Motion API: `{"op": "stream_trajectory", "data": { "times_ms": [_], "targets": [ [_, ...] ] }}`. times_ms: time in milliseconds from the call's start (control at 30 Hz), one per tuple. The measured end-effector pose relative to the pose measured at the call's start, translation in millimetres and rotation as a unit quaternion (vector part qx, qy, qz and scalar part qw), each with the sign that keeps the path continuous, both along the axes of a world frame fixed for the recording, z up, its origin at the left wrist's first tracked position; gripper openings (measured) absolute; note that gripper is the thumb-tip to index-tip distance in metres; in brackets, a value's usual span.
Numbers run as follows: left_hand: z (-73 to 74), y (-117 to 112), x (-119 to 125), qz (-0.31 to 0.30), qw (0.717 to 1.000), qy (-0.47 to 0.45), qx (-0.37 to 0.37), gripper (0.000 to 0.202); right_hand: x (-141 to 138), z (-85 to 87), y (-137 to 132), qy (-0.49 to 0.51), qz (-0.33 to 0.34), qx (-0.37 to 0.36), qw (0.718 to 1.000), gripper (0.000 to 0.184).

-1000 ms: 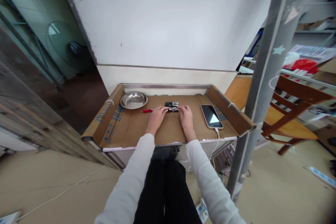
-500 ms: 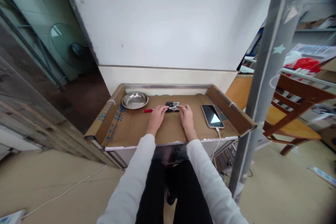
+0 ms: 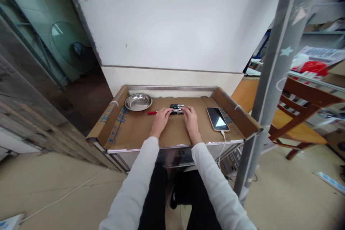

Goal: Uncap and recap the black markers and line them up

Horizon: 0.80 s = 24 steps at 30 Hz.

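My left hand (image 3: 160, 120) and my right hand (image 3: 191, 121) rest over the middle of a cardboard-lined tray (image 3: 172, 136). Between their fingertips they hold a black-and-silver marker (image 3: 177, 110) crosswise, one end in each hand. Just behind it several more dark markers (image 3: 176, 105) lie side by side on the cardboard; the fingers partly cover them. A red marker (image 3: 152, 113) pokes out to the left of my left hand, its other end hidden.
A round steel bowl (image 3: 138, 102) sits at the tray's back left. On the right lies a phone (image 3: 217, 119) with a white charging cable (image 3: 223, 143) over the front edge. A grey metal post (image 3: 269, 79) and a wooden chair (image 3: 302, 115) stand to the right; a whiteboard (image 3: 172, 21) rises behind.
My right hand has shifted slightly left, its fingertips closer to my left hand along the marker. My legs have moved apart a little. The objects on the tray lie where they were.
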<state>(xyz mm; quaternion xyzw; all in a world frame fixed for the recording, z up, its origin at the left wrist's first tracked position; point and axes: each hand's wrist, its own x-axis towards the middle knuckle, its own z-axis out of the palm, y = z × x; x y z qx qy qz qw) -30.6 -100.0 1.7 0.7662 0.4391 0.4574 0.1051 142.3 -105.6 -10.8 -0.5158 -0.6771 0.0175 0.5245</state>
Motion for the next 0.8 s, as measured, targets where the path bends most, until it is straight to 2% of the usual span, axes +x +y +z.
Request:
{"op": "stream_trajectory", "data": {
  "times_ms": [133,267,400,467,533,633,700,800],
  "targets": [
    [-3.8,3,0,-0.018,1.0,0.008,0.001,0.026,-3,2.8,1,-0.008,0.029,0.012,0.999,0.029],
    [-7.5,5,0,-0.012,0.999,0.046,0.001,0.031,-8,7.9,-3,-0.035,0.097,0.024,0.994,0.038],
    [-4.1,0,1,0.017,0.995,0.098,0.022,0.029,-11,12.7,-12,-0.073,0.171,0.018,0.982,0.048],
    [-0.5,-6,1,0.064,0.991,0.11,0.034,0.03,-11,14.3,-15,-0.088,0.182,0.01,0.979,0.056],
    [2.1,-13,0,0.144,0.982,0.117,0.032,0.031,-10,14.4,-15,-0.097,0.156,0.002,0.983,0.058],
    [1.8,-23,-4,0.27,0.954,0.129,-0.011,0.028,-8,11.4,-10,-0.108,0.06,-0.012,0.992,0.043],
    [-0.4,-27,-6,0.317,0.936,0.141,-0.056,0.025,-7,7.9,-6,-0.132,0.003,-0.039,0.99,0.032],
    [-3.4,-30,-6,0.343,0.92,0.158,-0.102,0.025,-5,2.9,-2,-0.157,-0.043,-0.075,0.984,0.026]
  ]
}}
